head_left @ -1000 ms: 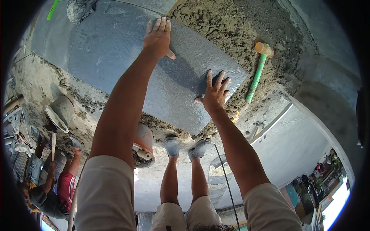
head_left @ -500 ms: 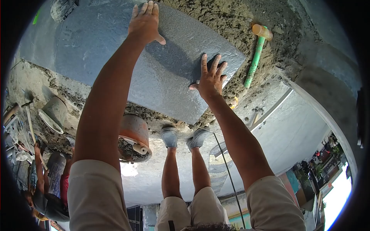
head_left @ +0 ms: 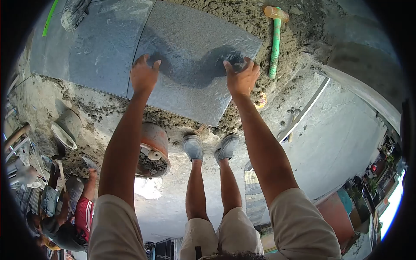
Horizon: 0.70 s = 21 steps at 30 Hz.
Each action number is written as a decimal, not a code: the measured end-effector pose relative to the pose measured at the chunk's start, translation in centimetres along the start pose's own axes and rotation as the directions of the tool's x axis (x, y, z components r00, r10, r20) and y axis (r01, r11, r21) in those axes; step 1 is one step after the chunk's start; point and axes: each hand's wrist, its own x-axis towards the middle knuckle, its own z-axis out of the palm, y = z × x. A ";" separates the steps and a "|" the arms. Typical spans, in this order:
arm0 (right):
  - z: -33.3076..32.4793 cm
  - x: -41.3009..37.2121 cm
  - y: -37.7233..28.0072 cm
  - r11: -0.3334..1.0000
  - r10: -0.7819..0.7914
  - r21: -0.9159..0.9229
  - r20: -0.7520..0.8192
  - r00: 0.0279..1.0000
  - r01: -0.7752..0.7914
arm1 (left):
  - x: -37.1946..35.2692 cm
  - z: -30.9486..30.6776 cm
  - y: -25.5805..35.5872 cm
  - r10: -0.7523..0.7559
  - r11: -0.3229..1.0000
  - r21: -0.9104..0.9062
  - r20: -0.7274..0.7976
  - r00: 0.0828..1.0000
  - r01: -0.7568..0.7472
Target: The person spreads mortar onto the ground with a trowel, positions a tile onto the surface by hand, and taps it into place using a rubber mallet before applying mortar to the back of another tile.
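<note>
A large dark grey floor tile [head_left: 186, 93] with a rough, shiny surface lies in front of my feet. My left hand [head_left: 144, 76] is at its left side, close to the joint with the neighbouring tile [head_left: 102, 52], thumb and fingers spread. Over the right part of the same tile is my right hand [head_left: 242, 79], fingers apart and slightly bent. Both hands cast dark shadows on the tile, and nothing shows in either of them. A mallet [head_left: 275, 43] with a green handle and a pale head rests on the mortar [head_left: 299, 52] beyond the tile's right corner.
An orange-rimmed bucket [head_left: 155, 135] with mortar inside lies tipped near my left foot. Another bucket [head_left: 68, 128] is further left. A person [head_left: 65, 221] sits at lower left. A crumpled grey bundle [head_left: 74, 15] and a green strip [head_left: 50, 18] are at upper left.
My left hand has come back from the tile's far part to its left edge. The right hand has shifted slightly, fingers more bent. The view has moved; the mallet stays on the mortar.
</note>
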 end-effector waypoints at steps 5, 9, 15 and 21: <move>0.9 -7.7 10.0 0.892 0.345 0.212 0.248 0.905 -0.398 | -8.4 -0.5 -6.8 -0.641 0.184 -0.541 0.567 0.517 0.821; 5.6 -10.9 15.1 0.804 0.424 0.272 0.360 0.831 -0.528 | -14.9 3.7 -5.5 -0.662 -0.223 -0.579 0.681 0.314 0.784; 5.6 -11.1 13.0 0.842 0.407 0.224 0.332 0.851 -0.490 | -16.6 6.5 -1.7 -0.714 -0.161 -0.482 0.659 0.236 0.861; 6.3 -11.0 13.0 0.862 0.398 0.187 0.325 0.858 -0.471 | -18.0 11.6 -4.5 -0.691 0.479 -0.198 0.516 0.506 0.855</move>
